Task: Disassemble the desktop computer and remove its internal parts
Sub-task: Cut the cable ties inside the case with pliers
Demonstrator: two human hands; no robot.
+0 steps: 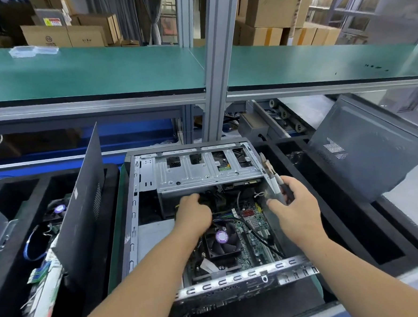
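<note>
Head view: the open case (206,207) lies on its side under both hands. The left hand (194,214) reaches under the drive cage (203,168), fingers curled among cables; what they grip I cannot tell. The right hand (294,209) has its fingers clamped on pliers (274,181), above the motherboard (251,229). The fan (221,238) sits just below the left fingers.

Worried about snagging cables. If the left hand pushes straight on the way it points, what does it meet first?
Probably the black cable bundle at its fingertips, under the drive cage. The left hand points into that gap; depth is unclear, so it may be touching already.
</note>
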